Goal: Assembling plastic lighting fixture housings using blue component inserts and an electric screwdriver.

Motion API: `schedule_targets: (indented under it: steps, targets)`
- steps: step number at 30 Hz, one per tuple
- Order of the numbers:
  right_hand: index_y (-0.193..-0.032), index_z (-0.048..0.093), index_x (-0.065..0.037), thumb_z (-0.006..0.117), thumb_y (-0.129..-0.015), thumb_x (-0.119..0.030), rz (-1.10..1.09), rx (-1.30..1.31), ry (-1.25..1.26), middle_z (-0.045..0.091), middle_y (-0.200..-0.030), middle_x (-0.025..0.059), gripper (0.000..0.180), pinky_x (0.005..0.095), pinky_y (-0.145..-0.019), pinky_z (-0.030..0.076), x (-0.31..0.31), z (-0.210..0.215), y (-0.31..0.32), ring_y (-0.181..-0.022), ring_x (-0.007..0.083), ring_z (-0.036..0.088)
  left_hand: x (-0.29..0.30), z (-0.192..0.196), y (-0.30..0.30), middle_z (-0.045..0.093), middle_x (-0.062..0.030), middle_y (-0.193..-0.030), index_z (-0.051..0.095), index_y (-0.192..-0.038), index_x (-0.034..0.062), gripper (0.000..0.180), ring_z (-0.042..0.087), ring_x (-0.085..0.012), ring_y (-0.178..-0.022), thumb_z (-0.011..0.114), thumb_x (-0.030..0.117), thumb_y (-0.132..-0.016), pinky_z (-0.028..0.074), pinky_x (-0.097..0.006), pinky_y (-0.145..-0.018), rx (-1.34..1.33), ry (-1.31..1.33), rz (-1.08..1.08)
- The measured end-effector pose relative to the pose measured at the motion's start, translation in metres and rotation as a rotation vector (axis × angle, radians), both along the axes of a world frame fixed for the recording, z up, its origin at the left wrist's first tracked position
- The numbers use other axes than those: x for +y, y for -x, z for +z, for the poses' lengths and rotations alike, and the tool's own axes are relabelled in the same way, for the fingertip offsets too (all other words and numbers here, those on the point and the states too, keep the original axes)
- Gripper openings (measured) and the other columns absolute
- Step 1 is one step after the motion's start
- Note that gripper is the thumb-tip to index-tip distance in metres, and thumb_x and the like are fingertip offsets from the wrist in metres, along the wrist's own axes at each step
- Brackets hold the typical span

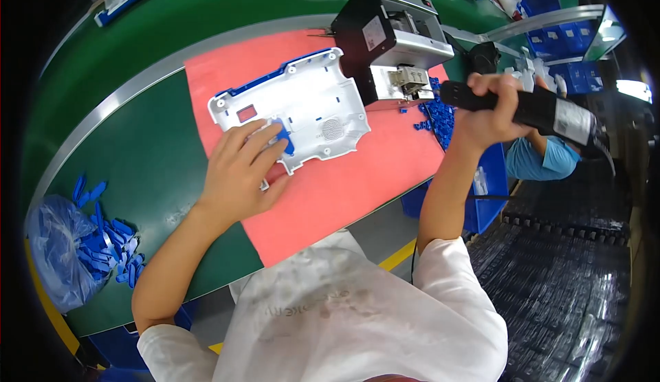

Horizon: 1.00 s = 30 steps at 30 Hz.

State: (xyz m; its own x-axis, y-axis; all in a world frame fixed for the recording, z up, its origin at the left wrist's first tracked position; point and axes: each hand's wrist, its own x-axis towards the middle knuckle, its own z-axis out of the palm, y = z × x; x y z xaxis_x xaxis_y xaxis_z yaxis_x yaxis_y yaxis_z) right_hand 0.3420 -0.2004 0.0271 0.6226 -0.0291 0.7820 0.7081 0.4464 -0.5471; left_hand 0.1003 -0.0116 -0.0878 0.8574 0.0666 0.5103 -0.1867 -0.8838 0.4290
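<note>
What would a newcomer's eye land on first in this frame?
Most striking is the white plastic housing with blue trim, lying on a salmon-pink mat at the centre of the green bench. The left hand presses on its near corner over a small blue part, while the right hand holds a black electric screwdriver raised at the right. At lower left, loose blue clips spill beside a plastic bag.

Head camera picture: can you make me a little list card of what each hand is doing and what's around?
left hand: pressing a blue part onto the white cover
right hand: gripping a black screwdriver, raised off the mat
mat: red, under the cover
machine: black and grey, behind the cover
blue bits: piled beside the machine
bag: blue parts, far left
</note>
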Motion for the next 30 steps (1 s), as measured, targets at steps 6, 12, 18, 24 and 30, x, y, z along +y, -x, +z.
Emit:
schedule_targets:
  steps: [6,12,18,24,30]
  targets:
    - [-0.121,0.040,0.006,0.060,-0.080,0.007,0.021,0.071,0.157,0.056,-0.061,0.0066,0.045,0.0311,-0.049,0.047,0.009,-0.014,-0.004,-0.047,0.0156,0.054,0.000,0.006,-0.001,0.061,-0.0098,-0.118,0.069,-0.099,0.0025,0.040,0.055,-0.0309,-0.111,0.077,0.017,-0.063,0.047,-0.042,-0.088,0.021,-0.033,0.002]
    - [-0.121,0.040,0.006,0.059,-0.079,0.011,0.134,0.120,0.221,0.055,-0.061,0.0063,0.046,0.0283,-0.046,0.045,0.001,-0.017,0.006,-0.044,0.0140,0.051,0.001,0.004,0.002,0.062,-0.0099,-0.120,0.069,-0.099,0.0028,0.041,0.056,-0.0320,-0.112,0.077,0.016,-0.061,0.048,-0.042,-0.088,0.021,-0.021,0.005]
    - [-0.132,0.029,0.000,0.056,-0.082,0.006,0.442,0.181,0.055,0.050,-0.062,0.0072,0.058,0.0336,-0.047,0.047,0.020,-0.006,0.055,-0.044,0.0156,0.048,0.003,0.010,0.003,0.060,-0.0116,-0.111,0.059,-0.121,0.0049,0.059,0.054,-0.0315,-0.107,0.075,0.020,-0.066,0.045,-0.041,-0.087,0.047,0.031,0.006]
    - [-0.128,0.029,0.004,0.055,-0.080,0.005,0.414,0.027,0.334,0.049,-0.059,0.0097,0.054,0.0327,-0.046,0.048,0.086,-0.029,0.092,-0.043,0.0163,0.048,0.006,0.015,-0.001,0.057,-0.0138,-0.114,0.052,-0.132,0.0044,0.071,0.052,-0.0323,-0.105,0.075,0.021,-0.066,0.043,-0.042,-0.089,0.161,0.210,-0.029]
    - [-0.126,0.032,0.003,0.056,-0.080,0.006,0.491,0.095,0.358,0.052,-0.059,0.0103,0.052,0.0329,-0.048,0.049,0.096,-0.040,0.099,-0.043,0.0150,0.049,0.007,0.010,0.001,0.056,-0.0105,-0.111,0.057,-0.122,0.0043,0.059,0.052,-0.0309,-0.099,0.073,0.022,-0.068,0.044,-0.042,-0.086,0.131,0.142,-0.046]
